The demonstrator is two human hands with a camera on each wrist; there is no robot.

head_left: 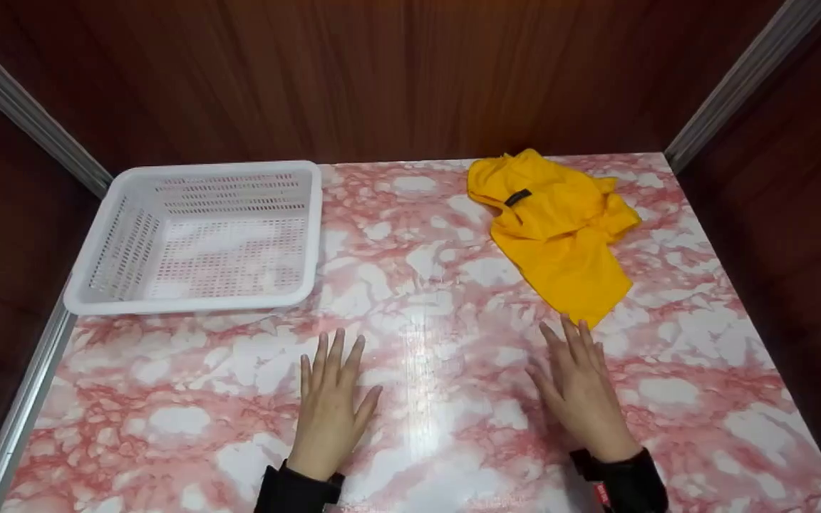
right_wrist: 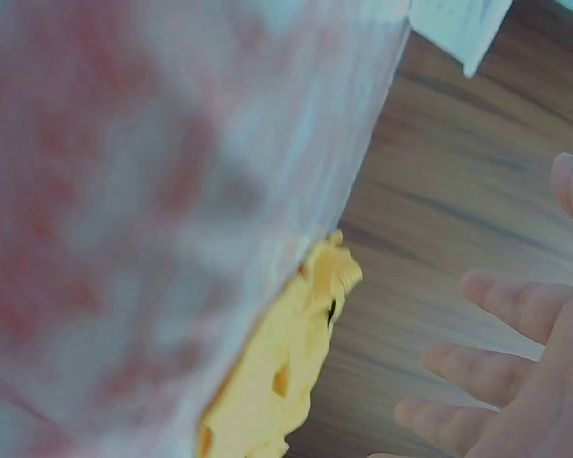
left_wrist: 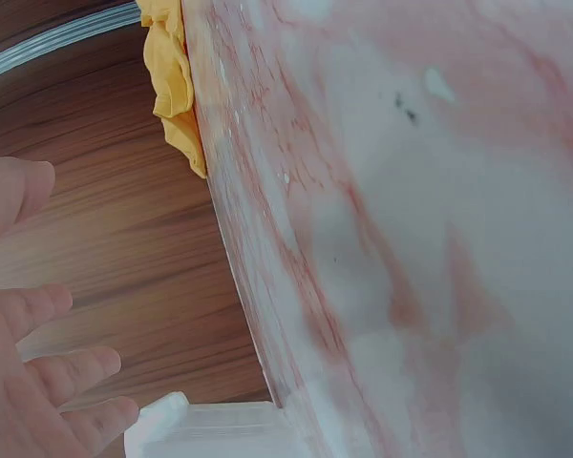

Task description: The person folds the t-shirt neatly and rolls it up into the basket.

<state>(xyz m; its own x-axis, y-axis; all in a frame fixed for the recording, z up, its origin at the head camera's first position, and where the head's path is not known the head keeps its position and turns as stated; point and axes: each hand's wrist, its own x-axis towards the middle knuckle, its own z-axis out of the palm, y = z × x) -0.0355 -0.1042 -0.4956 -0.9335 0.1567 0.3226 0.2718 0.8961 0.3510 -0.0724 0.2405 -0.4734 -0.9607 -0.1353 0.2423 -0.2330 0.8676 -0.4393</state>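
Yellow cloth (head_left: 560,239) lies crumpled on the right side of the red-and-white table (head_left: 446,449). Nearest the wearer: left hand (head_left: 328,402) and right hand (head_left: 581,395), bare, backs up, fingers straight and spread wide, holding nothing. Right fingertips meet the cloth's near tip in the head view; right wrist view shows a gap, so contact doubtful. Left hand well apart from the cloth.

Handling, my judgement: fabric looks thin and limp. Better to pinch an edge than grab a fistful; near tip seems the handiest start. Left hand should take a second edge, so the folds open evenly. Farther up, cloth bunches around a dark tag (head_left: 517,197), probably marking a seam. Off left, white basket (head_left: 189,306); keep left hand clear of its rim. Beyond, wood panel (head_left: 382,78).
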